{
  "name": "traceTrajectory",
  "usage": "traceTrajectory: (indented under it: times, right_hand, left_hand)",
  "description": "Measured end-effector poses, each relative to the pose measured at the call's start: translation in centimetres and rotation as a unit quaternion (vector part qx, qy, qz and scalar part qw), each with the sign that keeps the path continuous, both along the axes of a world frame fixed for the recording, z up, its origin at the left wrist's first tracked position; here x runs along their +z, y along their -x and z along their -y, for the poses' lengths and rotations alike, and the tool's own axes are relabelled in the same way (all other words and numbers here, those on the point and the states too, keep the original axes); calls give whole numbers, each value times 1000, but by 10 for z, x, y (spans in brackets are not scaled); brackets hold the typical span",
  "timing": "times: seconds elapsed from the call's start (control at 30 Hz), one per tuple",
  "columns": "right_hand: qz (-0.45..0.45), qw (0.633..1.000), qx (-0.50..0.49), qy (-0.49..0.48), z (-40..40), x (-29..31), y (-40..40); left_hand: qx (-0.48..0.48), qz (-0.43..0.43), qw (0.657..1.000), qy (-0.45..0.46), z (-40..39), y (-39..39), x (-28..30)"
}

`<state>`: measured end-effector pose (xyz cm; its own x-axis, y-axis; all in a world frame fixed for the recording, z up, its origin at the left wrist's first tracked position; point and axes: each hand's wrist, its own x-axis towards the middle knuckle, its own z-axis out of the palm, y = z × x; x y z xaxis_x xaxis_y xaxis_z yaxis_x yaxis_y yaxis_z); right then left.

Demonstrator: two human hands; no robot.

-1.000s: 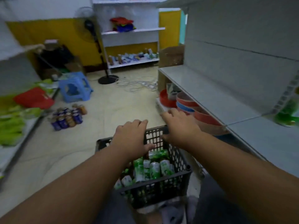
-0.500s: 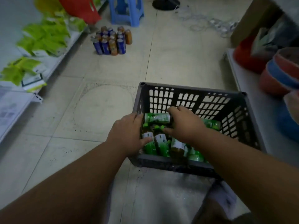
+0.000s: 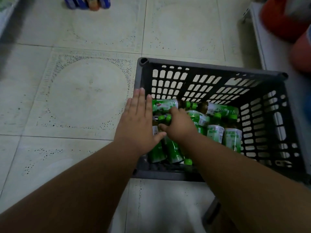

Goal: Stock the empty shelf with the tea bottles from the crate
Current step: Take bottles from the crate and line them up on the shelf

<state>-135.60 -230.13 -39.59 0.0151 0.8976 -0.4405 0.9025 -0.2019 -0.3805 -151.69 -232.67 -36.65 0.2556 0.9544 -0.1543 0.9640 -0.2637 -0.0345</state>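
The tea bottles [image 3: 198, 125] lie jumbled in the near-left part of the crate [image 3: 210, 68], most on their sides, with green labels, green caps and dark tea showing at the necks. One bottle lies along the far edge of the heap with its cap pointing right, cap to cap with another lying the other way. Two more at the right of the heap stand closer to upright, caps toward the far wall.

The right hand [image 3: 180, 126] reaches down into the heap, its fingers curled round the neck end of a bottle near the crate's left wall; the green cap [image 3: 162, 117] shows just past the fingers. The left hand [image 3: 138, 125] lies flat with straight fingers close together over the crate's left rim, fingertips pointing away, thumb reaching inward to touch the right hand or the bottle beneath it; which one is hard to tell.

The crate is dark grey plastic with slotted walls and sits on a pale tiled floor [image 3: 84, 98]. At the top edge a cluster of blue and orange cans [image 3: 89, 3] stands on the floor. At the right, a low white shelf [image 3: 269, 47] carries blurred red tubs [image 3: 282, 22].
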Motion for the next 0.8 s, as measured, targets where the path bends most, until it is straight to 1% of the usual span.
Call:
traceTrajectory:
  times: [0.13,0.2,0.23,0.3,0.4,0.53,0.6,0.67,0.7,0.73,0.77,0.8]
  right_hand:
    - [74,988,-132,-10,-5,-28,-20]
    - [113,980,-162,-22,-10,-39,-30]
    - [118,977,-176,-31,-13,-42,-32]
    - [101,973,-202,-46,-19,-48,-33]
    - [91,976,-193,-46,-15,-55,-38]
    - [150,974,-169,4,-8,-53,-43]
    - [153,977,-148,37,-10,-49,-41]
    - [151,983,-92,55,-11,-45,-41]
    - [171,984,-35,44,-11,-42,-43]
    - [207,977,46,14,-10,-39,-48]
    - [246,956,155,-30,-9,-36,-53]
    - [268,920,279,-63,-7,-33,-59]
  left_hand:
    - [-3,5,1000,-10,-2,-1,-2]
    - [-3,9,1000,-12,-2,0,-2]
    - [-2,14,1000,-11,-2,0,-2]
    - [-1,17,1000,-14,-2,0,-1]
    - [-1,11,1000,-10,-2,-1,1]
    - [4,10,1000,-10,-3,-2,3]
    - [5,15,1000,-9,-2,-2,5]
    - [8,21,1000,-7,-1,-1,5]
    - [8,23,1000,-7,-1,-1,5]
    - [8,22,1000,-7,-1,-1,5]
    - [8,17,1000,-6,-2,-1,5]
    - [8,12,1000,-6,-2,-1,5]
